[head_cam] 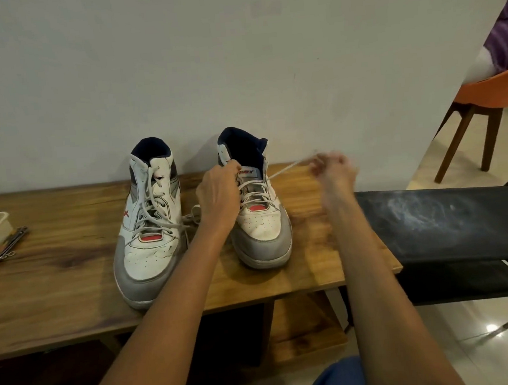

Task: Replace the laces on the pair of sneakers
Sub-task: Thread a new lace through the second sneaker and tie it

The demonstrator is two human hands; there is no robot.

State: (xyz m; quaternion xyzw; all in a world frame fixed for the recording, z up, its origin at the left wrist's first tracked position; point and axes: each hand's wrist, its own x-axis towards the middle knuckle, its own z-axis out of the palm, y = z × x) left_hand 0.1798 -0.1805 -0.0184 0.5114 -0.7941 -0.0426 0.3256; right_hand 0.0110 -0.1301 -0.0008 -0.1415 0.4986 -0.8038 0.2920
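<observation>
The right sneaker's (259,210) collar is gripped by the left hand (219,192); its lace (287,167) is pinched taut by the blurred right hand (333,170), near the table's (55,286) right edge.

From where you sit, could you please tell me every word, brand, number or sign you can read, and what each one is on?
Right sneaker, tongue label: red lettering partly covered by the left hand; too blurred to read.
Left sneaker, side panel: a red mark shaped like "X"; nothing else can be made out there.
Nothing else in view carries readable text.
</observation>
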